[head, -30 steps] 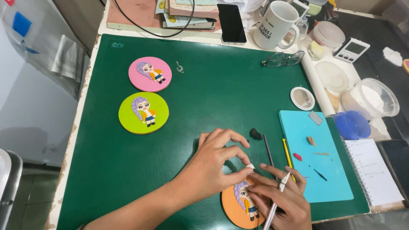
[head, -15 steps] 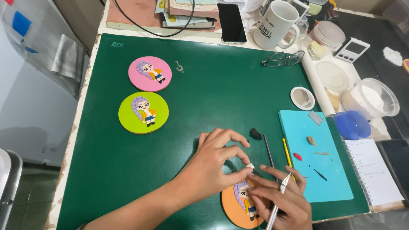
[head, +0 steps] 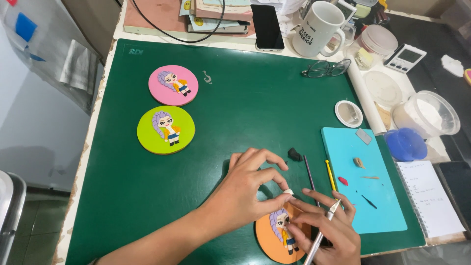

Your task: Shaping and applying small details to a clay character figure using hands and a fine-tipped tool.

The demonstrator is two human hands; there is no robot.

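My left hand (head: 248, 189) pinches a tiny white clay piece (head: 288, 192) between thumb and forefinger, just above an orange round disc (head: 269, 236) bearing a small clay figure (head: 283, 230) with purple hair. My right hand (head: 327, 230) grips a thin silver sculpting tool (head: 321, 234), its tip close to the white piece, and partly hides the disc's right side. On the green cutting mat (head: 235, 113), further left, lie a pink disc (head: 173, 85) and a lime-green disc (head: 166, 129), each with a similar figure.
A black clay lump (head: 294, 154), a dark stick (head: 310, 172) and a yellow tool (head: 330, 174) lie near my hands. A light-blue board (head: 363, 196) with clay scraps sits at right. Beyond are glasses (head: 326, 69), a mug (head: 317, 28), a phone (head: 267, 27), containers and a notebook (head: 429, 198).
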